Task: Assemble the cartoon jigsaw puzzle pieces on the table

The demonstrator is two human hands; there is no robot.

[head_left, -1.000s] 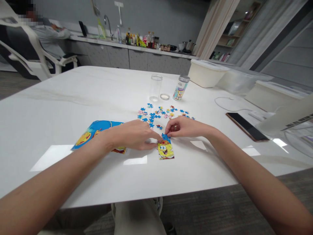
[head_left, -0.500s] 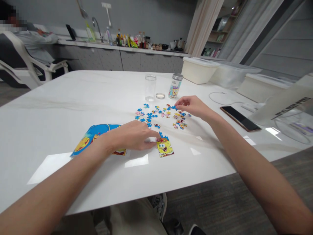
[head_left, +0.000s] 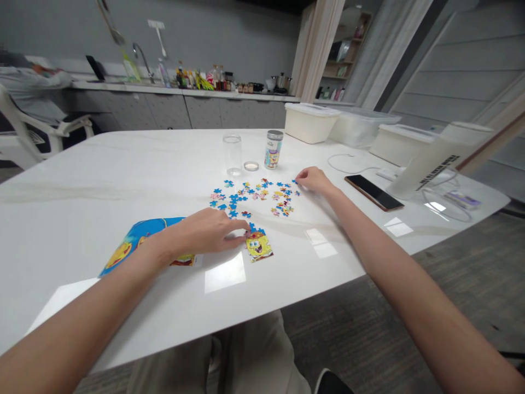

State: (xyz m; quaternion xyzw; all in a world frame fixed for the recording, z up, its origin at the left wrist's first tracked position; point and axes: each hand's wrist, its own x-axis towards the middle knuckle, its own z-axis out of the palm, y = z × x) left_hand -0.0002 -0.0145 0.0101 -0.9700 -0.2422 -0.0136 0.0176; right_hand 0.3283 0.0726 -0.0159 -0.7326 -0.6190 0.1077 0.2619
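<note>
A partly joined puzzle with a yellow cartoon face lies near the table's front edge. Against its upper left side, my left hand pinches a small pink piece between thumb and forefinger. Farther back, loose puzzle pieces are spread in a rough ring. My right hand is at the right end of that ring, its fingertips closed on a small blue piece. Under my left forearm lies a blue picture sheet, partly hidden.
Behind the pieces stand a clear jar, a metal lid and a printed can. A phone, cables and white bins are at the right. A person in grey sleeves sits far left.
The view has turned to the right. My right hand has moved from among the loose pieces to their right edge. My left hand stays at the joined puzzle.
</note>
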